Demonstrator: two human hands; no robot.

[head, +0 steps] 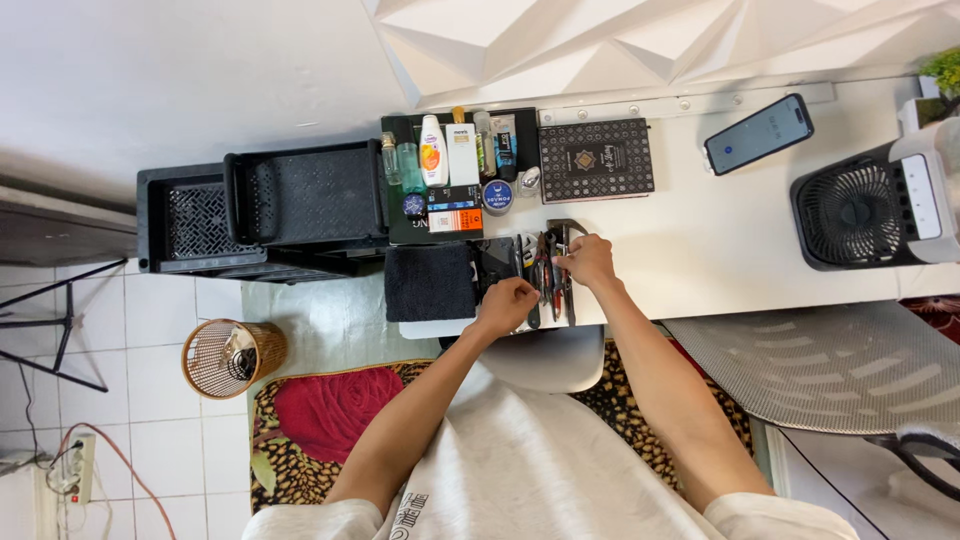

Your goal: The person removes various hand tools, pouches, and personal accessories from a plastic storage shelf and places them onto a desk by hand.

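Hard to make out: small metal tools (pixel 551 275) bunched at the near edge of the white desk (pixel 700 240), each kind unclear. Right hand (pixel 588 260) over them, fingers closed on one tool. Left hand (pixel 507 303) curled shut at the open black case (pixel 497 265), grip contents hidden. Just left, a folded dark towel (pixel 430 282). Behind, black tray (pixel 460 175) packed with bottles, tubes and a round tin. Beside it a patterned book (pixel 596 159); farther right a phone (pixel 758 133) and fan (pixel 860 208). Wicker basket (pixel 232 356) on the floor, contents unclear.
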